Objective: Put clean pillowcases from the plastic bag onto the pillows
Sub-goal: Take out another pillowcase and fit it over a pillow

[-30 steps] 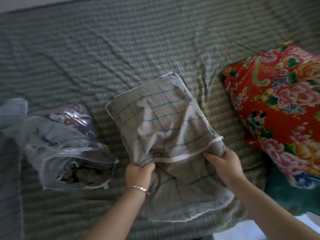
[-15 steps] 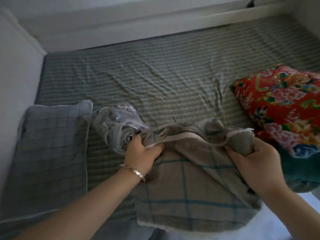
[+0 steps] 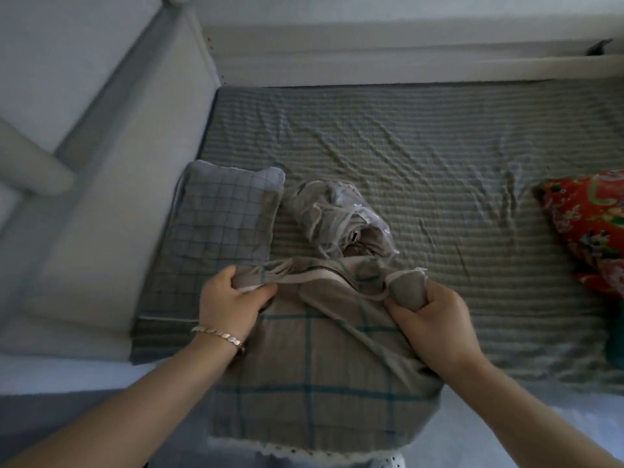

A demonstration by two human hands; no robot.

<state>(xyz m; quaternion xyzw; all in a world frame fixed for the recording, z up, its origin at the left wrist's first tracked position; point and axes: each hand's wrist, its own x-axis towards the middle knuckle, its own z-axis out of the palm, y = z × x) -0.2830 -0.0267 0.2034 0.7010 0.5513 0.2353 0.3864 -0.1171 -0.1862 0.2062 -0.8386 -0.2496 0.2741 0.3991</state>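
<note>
A grey-brown pillowcase with teal check lines (image 3: 314,376) covers a pillow lying at the near edge of the bed. My left hand (image 3: 233,298) grips the bunched open end of the pillowcase on the left. My right hand (image 3: 429,319) grips its right corner, with fabric balled in the fist. Just beyond the hands lies the crumpled clear plastic bag (image 3: 341,221) with folded cloth inside. A blue-grey checked pillow (image 3: 219,224) lies flat to the left of the bag.
The bed carries a wrinkled grey-green striped sheet (image 3: 439,157). A red floral pillow (image 3: 587,228) sits at the right edge. A white bed frame and rail (image 3: 111,136) run along the left, and a white wall ledge (image 3: 405,69) closes the far side.
The pillow has been pulled toward me and turned so its open end faces away. Both hands kept their hold on that end. The view rose, showing the left pillow and bed frame.
</note>
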